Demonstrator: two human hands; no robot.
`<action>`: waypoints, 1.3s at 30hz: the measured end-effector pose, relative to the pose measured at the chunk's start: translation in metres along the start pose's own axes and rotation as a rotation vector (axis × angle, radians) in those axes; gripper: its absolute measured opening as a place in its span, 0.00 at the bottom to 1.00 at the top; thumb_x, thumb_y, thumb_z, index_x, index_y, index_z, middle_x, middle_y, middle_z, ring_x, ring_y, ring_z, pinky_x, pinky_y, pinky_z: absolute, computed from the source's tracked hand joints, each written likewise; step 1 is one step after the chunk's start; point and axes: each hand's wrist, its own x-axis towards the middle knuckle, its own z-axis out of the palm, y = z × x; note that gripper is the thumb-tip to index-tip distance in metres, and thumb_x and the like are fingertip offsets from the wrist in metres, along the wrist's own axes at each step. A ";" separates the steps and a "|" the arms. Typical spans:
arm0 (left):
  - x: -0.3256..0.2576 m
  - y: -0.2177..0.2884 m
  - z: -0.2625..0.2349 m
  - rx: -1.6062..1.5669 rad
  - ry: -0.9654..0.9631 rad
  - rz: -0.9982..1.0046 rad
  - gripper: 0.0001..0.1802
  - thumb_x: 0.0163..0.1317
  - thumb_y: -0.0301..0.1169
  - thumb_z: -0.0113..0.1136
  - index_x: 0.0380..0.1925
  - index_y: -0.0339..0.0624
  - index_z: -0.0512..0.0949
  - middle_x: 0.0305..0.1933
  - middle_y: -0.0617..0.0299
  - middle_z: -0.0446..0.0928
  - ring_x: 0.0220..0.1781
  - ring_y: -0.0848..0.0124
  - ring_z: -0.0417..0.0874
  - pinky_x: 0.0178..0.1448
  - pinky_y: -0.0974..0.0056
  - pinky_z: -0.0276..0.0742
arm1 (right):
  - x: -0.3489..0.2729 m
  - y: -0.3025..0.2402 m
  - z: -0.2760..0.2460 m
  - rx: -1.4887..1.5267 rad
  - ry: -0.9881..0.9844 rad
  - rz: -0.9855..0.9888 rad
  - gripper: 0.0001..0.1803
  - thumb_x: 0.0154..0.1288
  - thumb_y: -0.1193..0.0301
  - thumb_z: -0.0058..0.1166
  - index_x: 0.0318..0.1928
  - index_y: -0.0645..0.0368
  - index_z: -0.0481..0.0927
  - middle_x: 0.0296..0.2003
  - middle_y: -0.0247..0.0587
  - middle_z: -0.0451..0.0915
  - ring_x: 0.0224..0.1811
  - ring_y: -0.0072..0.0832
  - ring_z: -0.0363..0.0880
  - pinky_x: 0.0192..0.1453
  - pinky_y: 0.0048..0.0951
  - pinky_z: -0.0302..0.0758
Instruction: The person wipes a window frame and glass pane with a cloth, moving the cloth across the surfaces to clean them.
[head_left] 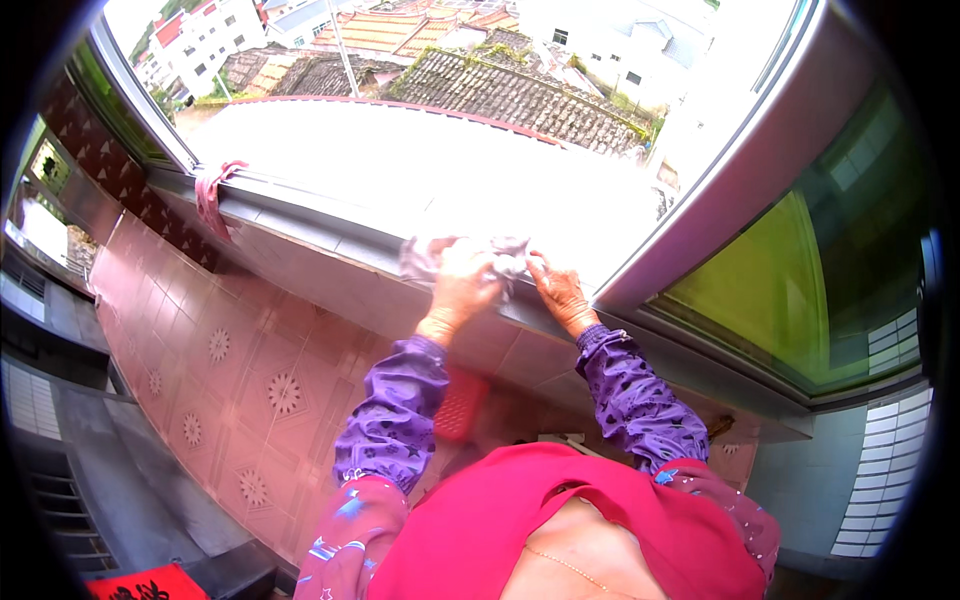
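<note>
A pale, greyish-pink cloth (512,262) is bunched between my two hands over the sill of an open window. My left hand (464,278) is closed on its left part, slightly smeared by motion, and a loose flap hangs out past the fingers. At the right end, my right hand (562,290) pinches the cloth between thumb and fingers. Purple patterned sleeve covers run up both forearms. Beneath the hands lies the window's grey metal track (350,243), partly hidden by the cloth.
A pink cloth (210,200) drapes over the sill at the left. Right of my hands stands the window frame (720,170) with green-tinted glass (800,280). Below are a red plastic stool (461,403) and a pink tiled floor (240,390). Tiled roofs (500,95) show outside.
</note>
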 end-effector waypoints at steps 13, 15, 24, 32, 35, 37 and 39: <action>0.031 -0.028 0.010 0.100 -0.069 0.035 0.27 0.52 0.53 0.62 0.49 0.53 0.78 0.41 0.55 0.81 0.45 0.57 0.80 0.64 0.47 0.63 | 0.008 0.010 -0.013 0.535 0.294 0.515 0.18 0.67 0.64 0.47 0.49 0.65 0.76 0.40 0.59 0.76 0.44 0.52 0.74 0.50 0.43 0.71; 0.024 -0.050 0.013 0.108 -0.025 0.091 0.24 0.52 0.48 0.64 0.47 0.51 0.79 0.39 0.55 0.81 0.43 0.58 0.81 0.60 0.49 0.68 | 0.007 0.008 -0.016 0.417 0.320 0.385 0.17 0.66 0.65 0.49 0.48 0.66 0.76 0.39 0.58 0.77 0.44 0.52 0.74 0.50 0.43 0.71; 0.023 -0.158 -0.054 0.329 -0.035 -0.111 0.25 0.55 0.50 0.59 0.48 0.48 0.78 0.46 0.55 0.79 0.48 0.60 0.79 0.54 0.53 0.71 | -0.006 0.020 -0.007 -0.024 0.020 0.199 0.18 0.69 0.68 0.43 0.54 0.64 0.73 0.34 0.61 0.78 0.31 0.51 0.79 0.35 0.42 0.74; 0.038 -0.057 0.002 0.046 -0.148 -0.194 0.28 0.49 0.54 0.57 0.46 0.51 0.80 0.41 0.51 0.81 0.43 0.55 0.82 0.47 0.55 0.77 | -0.010 0.038 0.006 -0.241 0.050 0.001 0.13 0.66 0.75 0.43 0.50 0.58 0.74 0.27 0.49 0.78 0.28 0.42 0.78 0.30 0.40 0.73; 0.034 0.006 0.025 0.015 -0.095 -0.031 0.27 0.48 0.49 0.63 0.50 0.56 0.77 0.49 0.57 0.78 0.49 0.59 0.79 0.54 0.49 0.70 | -0.010 0.044 0.007 -0.388 0.008 -0.041 0.15 0.70 0.70 0.40 0.54 0.59 0.72 0.30 0.52 0.80 0.29 0.42 0.79 0.32 0.41 0.74; 0.029 0.018 0.035 0.077 -0.038 -0.082 0.24 0.48 0.45 0.63 0.47 0.55 0.78 0.45 0.57 0.80 0.46 0.59 0.80 0.53 0.49 0.70 | 0.004 0.022 -0.006 0.137 0.002 0.357 0.16 0.70 0.71 0.40 0.54 0.60 0.72 0.31 0.52 0.81 0.29 0.43 0.79 0.32 0.41 0.74; 0.025 0.019 0.038 0.017 -0.017 -0.104 0.22 0.48 0.43 0.63 0.45 0.54 0.79 0.42 0.57 0.80 0.45 0.59 0.80 0.52 0.50 0.70 | 0.004 0.028 -0.005 0.140 0.018 0.366 0.16 0.68 0.74 0.42 0.55 0.60 0.72 0.36 0.51 0.81 0.32 0.43 0.80 0.35 0.42 0.75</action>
